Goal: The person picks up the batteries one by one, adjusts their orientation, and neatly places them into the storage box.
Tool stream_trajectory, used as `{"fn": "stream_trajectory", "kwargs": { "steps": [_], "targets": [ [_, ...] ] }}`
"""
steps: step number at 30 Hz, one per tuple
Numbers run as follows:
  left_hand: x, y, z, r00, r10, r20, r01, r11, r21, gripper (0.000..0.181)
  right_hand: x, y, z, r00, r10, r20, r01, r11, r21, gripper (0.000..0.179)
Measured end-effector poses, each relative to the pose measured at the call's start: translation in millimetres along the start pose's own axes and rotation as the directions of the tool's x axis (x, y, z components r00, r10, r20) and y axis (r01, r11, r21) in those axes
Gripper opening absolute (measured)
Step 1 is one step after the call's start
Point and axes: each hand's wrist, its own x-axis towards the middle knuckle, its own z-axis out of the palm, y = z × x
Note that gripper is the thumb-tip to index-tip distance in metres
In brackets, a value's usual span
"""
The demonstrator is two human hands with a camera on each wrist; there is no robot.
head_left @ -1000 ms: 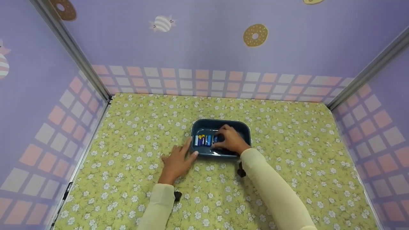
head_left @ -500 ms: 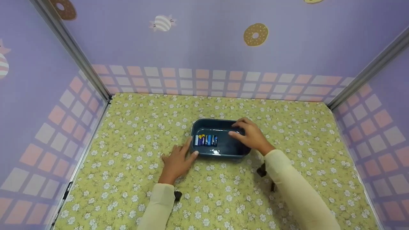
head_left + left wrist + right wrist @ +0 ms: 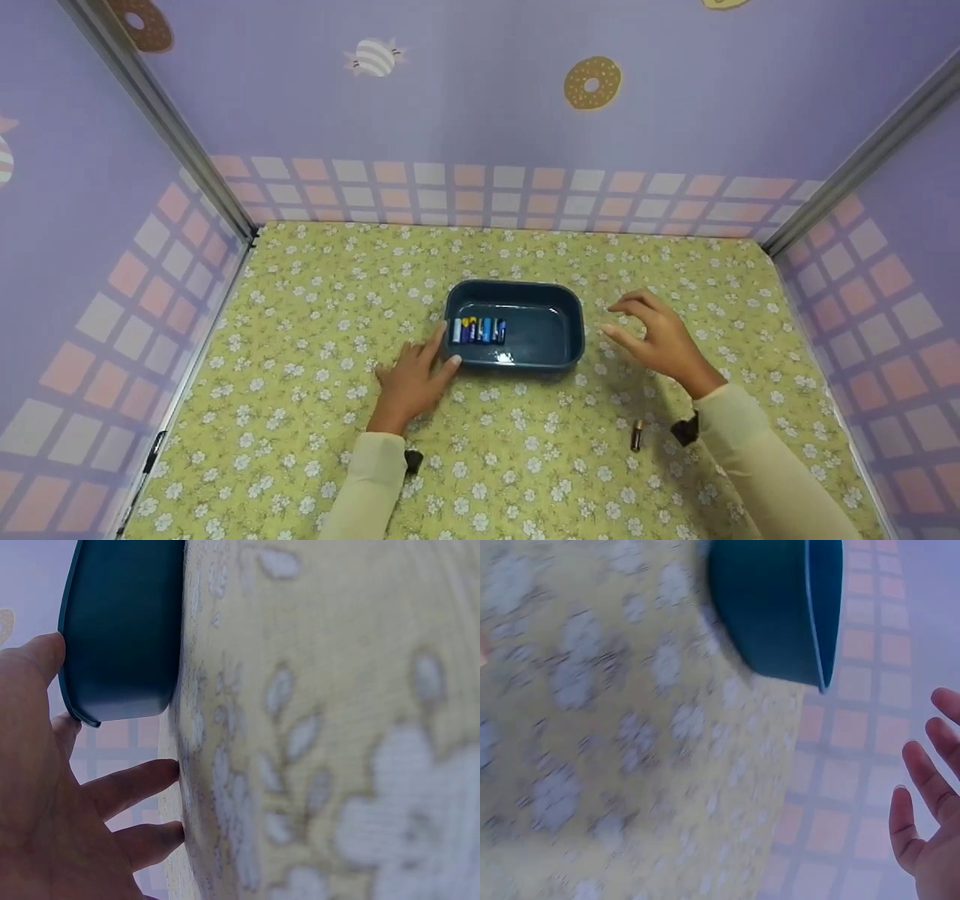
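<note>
A dark teal rectangular tub (image 3: 544,360) stands on the flowered cloth. Inside it, along the left end, several batteries (image 3: 486,331) lie side by side in a row. My left hand (image 3: 412,382) touches the tub's left end with spread fingers; in the left wrist view its fingertips (image 3: 49,652) meet the rim, while other fingers rest on the cloth. To the right of the tub, my right hand (image 3: 660,341) hovers with loosely bent fingers and nothing in it. One dark battery with a copper-coloured end (image 3: 637,436) lies on the cloth below that hand.
Yellow-green flowered cloth (image 3: 315,315) covers the table around the tub. Purple patterned walls (image 3: 480,90) close off the back and both sides, with grey metal posts (image 3: 180,135) at the corners.
My right hand has left the batteries in the tub and moved right, out past the rim. The row of batteries is fully visible. The left hand stays at the tub's end.
</note>
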Motion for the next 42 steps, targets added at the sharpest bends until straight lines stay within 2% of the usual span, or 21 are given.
{"fn": "stream_trajectory", "kwargs": {
  "steps": [7,14,23,33,42],
  "targets": [
    [-0.9,-3.0,0.0,1.0,-0.015,0.018,0.016,1.0,-0.024,0.083,-33.4,4.5,-9.2,0.999,-0.018,0.029,0.02,0.999,-0.043,0.038],
    [-0.2,-4.2,-0.2,1.0,-0.014,0.019,0.014,1.0,-0.022,0.084,-66.4,10.2,-5.1,0.996,-0.051,0.066,0.056,0.996,-0.072,0.045],
    [-0.6,-1.7,-1.9,1.0,-0.005,0.015,0.005,1.0,-0.015,0.083,-107.2,16.1,12.2,0.987,0.008,0.161,0.005,0.997,-0.079,0.052],
    [0.3,-1.1,-1.6,1.0,-0.008,0.023,0.009,1.0,-0.018,0.083,-130.8,17.9,21.9,0.978,0.03,0.206,-0.008,0.994,-0.106,0.057],
    [-0.2,0.4,-2.4,1.0,0.007,0.013,-0.007,1.0,-0.006,0.081,-141.9,14.3,26.4,0.951,0.119,0.285,-0.065,0.979,-0.192,0.06]
  ]
}}
